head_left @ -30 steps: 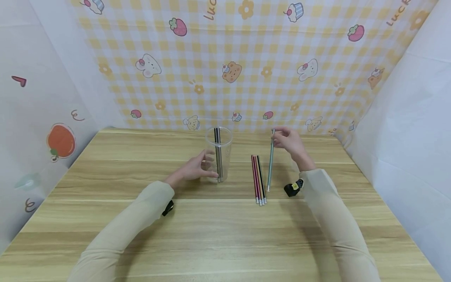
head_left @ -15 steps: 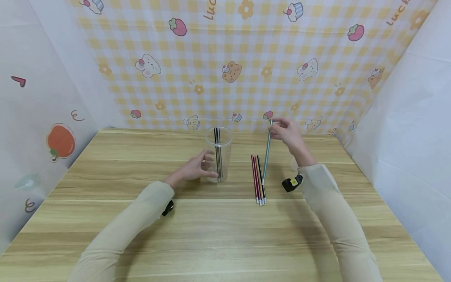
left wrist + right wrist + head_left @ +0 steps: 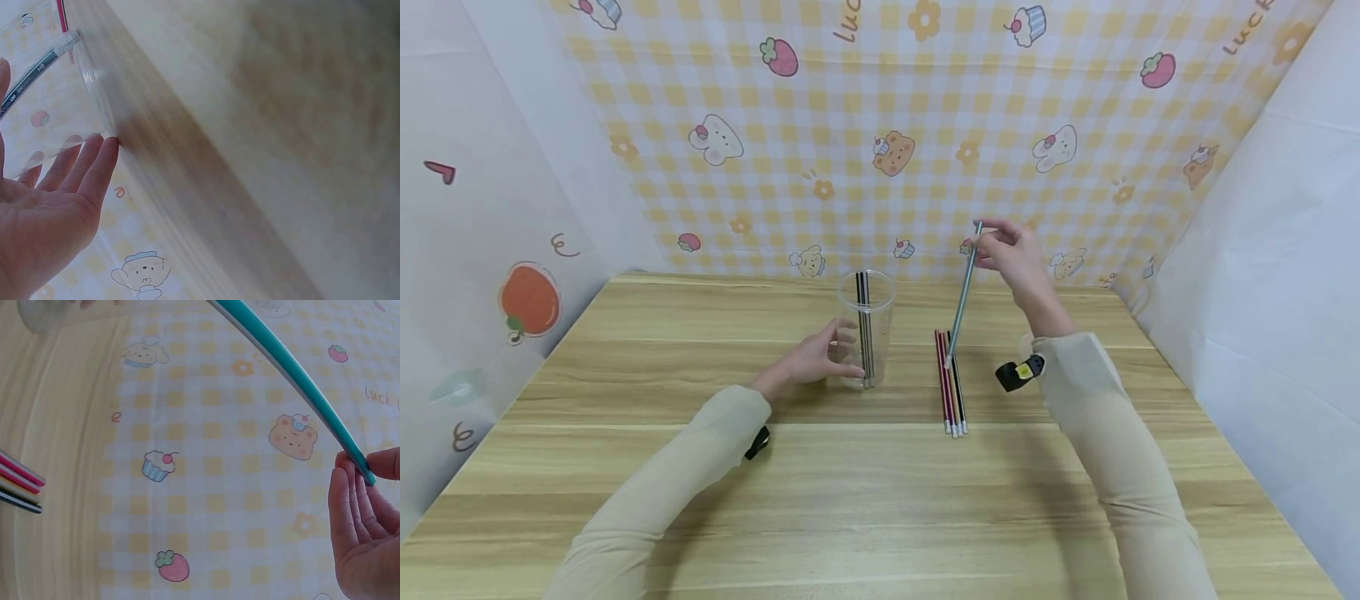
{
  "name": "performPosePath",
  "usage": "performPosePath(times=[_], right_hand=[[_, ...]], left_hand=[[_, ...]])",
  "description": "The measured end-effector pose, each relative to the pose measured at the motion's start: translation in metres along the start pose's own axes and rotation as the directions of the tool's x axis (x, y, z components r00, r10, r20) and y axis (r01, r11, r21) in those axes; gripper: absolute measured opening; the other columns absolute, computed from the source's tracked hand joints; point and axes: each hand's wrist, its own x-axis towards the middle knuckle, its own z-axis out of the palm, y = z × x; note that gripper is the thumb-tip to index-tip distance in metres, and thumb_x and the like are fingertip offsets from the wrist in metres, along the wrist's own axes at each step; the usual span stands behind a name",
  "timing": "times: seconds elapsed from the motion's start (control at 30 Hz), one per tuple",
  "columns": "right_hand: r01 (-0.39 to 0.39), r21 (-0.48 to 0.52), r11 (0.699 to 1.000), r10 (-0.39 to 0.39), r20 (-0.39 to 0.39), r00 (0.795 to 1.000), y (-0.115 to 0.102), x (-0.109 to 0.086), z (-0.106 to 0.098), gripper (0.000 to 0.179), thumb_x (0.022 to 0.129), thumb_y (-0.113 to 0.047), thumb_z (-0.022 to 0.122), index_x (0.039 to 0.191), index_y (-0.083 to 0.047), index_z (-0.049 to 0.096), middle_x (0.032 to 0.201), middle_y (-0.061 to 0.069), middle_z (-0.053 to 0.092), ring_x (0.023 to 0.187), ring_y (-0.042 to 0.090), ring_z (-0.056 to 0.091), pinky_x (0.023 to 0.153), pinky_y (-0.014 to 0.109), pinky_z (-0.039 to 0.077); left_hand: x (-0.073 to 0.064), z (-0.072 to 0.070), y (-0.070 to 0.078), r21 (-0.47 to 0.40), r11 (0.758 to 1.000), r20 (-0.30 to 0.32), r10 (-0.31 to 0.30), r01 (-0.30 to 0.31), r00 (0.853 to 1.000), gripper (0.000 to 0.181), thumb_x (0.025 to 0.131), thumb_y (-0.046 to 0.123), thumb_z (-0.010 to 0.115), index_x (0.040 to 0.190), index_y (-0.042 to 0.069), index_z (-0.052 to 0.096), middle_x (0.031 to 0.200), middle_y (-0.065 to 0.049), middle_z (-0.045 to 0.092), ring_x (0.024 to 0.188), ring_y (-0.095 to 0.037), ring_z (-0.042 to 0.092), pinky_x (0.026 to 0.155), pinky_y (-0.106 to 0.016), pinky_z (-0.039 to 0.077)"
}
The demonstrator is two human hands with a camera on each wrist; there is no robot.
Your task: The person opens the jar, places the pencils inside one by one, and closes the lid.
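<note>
A clear plastic cup (image 3: 884,333) stands upright on the table with dark pencils (image 3: 867,342) leaning inside. My left hand (image 3: 814,357) holds the cup low on its left side, thumb in front and fingers behind. In the left wrist view, a pencil (image 3: 31,76) marked HB shows its eraser end at the cup's base. My right hand (image 3: 1017,257) pinches a teal pencil (image 3: 965,296) near its upper end, eraser down and tilted, above the table. Several pencils (image 3: 942,383), red, yellowish and black, lie side by side below it, erasers toward me.
The wooden table (image 3: 850,500) meets a yellow checked cloth backdrop (image 3: 850,125) just behind the cup. White sheets hang at the left (image 3: 475,225) and right (image 3: 1270,250). A black wrist camera (image 3: 1017,373) hangs at the right sleeve.
My right hand has lifted the teal pencil higher, and its eraser end has swung left over the lying pencils. The left hand and cup have stayed put.
</note>
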Motion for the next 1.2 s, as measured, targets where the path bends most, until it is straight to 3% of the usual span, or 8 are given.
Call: performPosePath(times=[0.47,0.77,1.2], right_hand=[[0.101,0.141,0.985,-0.094,-0.055,0.994,-0.030,0.002,0.005,0.026,0.083,-0.001,0.053,0.109,-0.003,0.057,0.080,0.012,0.058,0.060,0.018,0.057,0.065,0.027,0.051],[0.136,0.214,0.967,-0.119,-0.091,0.989,-0.048,0.003,0.009,0.026,0.082,0.000,0.055,0.107,-0.006,0.059,0.080,0.007,0.057,0.068,0.017,0.057,0.068,0.025,0.051],[0.300,0.375,0.877,-0.240,-0.198,0.950,-0.061,0.001,0.015,0.022,0.081,0.005,0.056,0.101,-0.005,0.058,0.080,0.009,0.057,0.064,0.019,0.059,0.066,0.026,0.051]], left_hand=[[0.000,0.000,-0.001,-0.001,1.000,0.001,-0.002,0.002,1.000,0.077,0.069,0.033,0.075,0.129,0.018,0.029,0.126,-0.011,0.045,0.111,-0.025,0.045,0.095,-0.042,0.032],[-0.001,0.000,0.000,0.000,1.000,0.006,-0.001,0.001,1.000,0.077,0.069,0.034,0.075,0.129,0.018,0.029,0.126,-0.012,0.045,0.110,-0.027,0.045,0.094,-0.043,0.033],[0.000,-0.001,0.000,-0.003,1.000,0.012,0.005,-0.005,1.000,0.078,0.069,0.032,0.075,0.129,0.017,0.029,0.126,-0.013,0.044,0.111,-0.027,0.045,0.095,-0.042,0.032]])
